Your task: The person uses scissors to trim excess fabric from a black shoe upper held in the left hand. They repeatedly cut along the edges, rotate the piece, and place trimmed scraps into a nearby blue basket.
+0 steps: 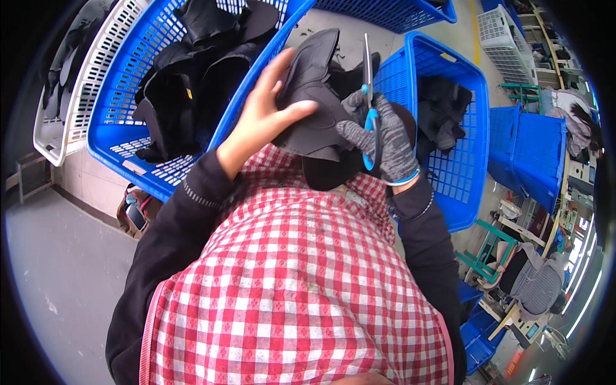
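Note:
A black padded piece shaped like a shoe upper [307,90] is held up above my lap. My bare left hand [256,122] grips its left side, the thumb across its face and the fingers along the edge. My right hand [394,144], in a grey knit glove, is closed around scissors [374,147] with blue and black handles. The scissors' blades point away from me, apparently closed, beside the piece's right side. The gloved fingers seem to touch the piece, but I cannot tell how firmly. More black material [327,173] hangs below it against the red checked apron [289,256].
A large blue basket [115,122] with several black pieces stands at left, beside a white basket [77,90]. Another blue basket [471,173] with black pieces is at right. Blue crates [526,147], a green frame [491,256] and workbenches line the far right.

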Demonstrator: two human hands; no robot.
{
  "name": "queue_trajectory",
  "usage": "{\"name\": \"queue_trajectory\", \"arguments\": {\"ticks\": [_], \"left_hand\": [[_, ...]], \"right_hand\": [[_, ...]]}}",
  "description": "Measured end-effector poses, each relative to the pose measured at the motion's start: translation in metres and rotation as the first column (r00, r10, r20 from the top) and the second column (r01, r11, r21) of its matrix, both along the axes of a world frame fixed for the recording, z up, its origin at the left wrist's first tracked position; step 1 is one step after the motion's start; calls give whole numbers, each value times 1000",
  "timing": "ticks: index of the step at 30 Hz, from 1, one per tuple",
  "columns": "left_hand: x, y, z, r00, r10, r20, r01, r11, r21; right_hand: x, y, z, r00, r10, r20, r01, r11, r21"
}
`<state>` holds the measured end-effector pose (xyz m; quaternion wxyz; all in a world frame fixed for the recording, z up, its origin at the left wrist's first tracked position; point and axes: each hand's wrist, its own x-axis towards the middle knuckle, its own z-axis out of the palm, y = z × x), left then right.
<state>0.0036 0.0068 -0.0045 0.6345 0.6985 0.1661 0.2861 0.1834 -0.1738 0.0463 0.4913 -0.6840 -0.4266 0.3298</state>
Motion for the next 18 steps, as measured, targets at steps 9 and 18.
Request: {"name": "queue_trajectory", "arguments": {"ticks": [9, 18], "left_hand": [[-31, -29, 41, 952, -207, -225, 25, 786, -617], [54, 93, 115, 993, -120, 19, 90, 824, 559]], "right_hand": [[-37, -1, 14, 912, -205, -356, 305, 918, 253], [-29, -51, 12, 78, 73, -994, 281, 955, 92]]}}
